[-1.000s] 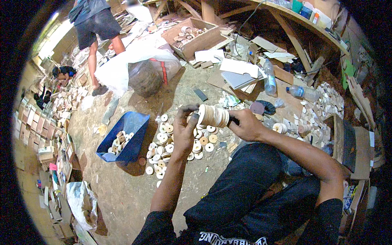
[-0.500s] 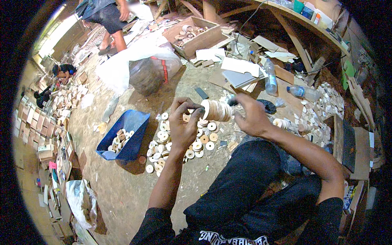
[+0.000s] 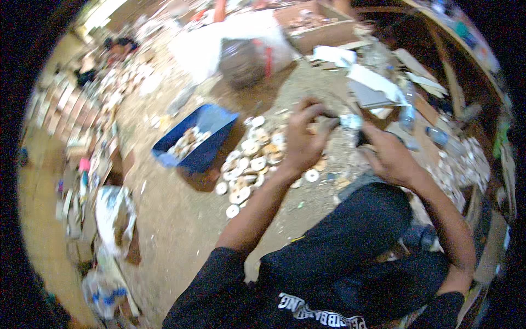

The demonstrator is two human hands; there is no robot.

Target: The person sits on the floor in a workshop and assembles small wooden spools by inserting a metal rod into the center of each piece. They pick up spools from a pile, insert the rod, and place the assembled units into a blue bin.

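Note:
Over the right part of a pile of pale round wooden discs with centre holes (image 3: 251,148), my left hand (image 3: 307,131) is raised with thumb and fingers pinched together. Blur hides what, if anything, is between its fingertips. To its right, a short gap away, my right hand (image 3: 388,152) has its thumb and forefinger apart, with a dark patch at the fingertip. I see no disc in it. A small pale blue-white thing (image 3: 349,122) shows between the hands; I cannot tell whether it is held or lies on the ground.
A blue scoop-shaped container (image 3: 211,129) holding some discs stands left of the pile. Beyond are a filled plastic bag (image 3: 241,64) and a wooden box (image 3: 320,35). White boards (image 3: 375,82), plastic bottles (image 3: 436,135) and scraps (image 3: 463,164) lie at right. Wood blocks (image 3: 68,112) cover the far left.
The view has shifted, and the scene is blurred. The stack of discs that was between both hands no longer shows there. The standing person at the back is mostly out of view.

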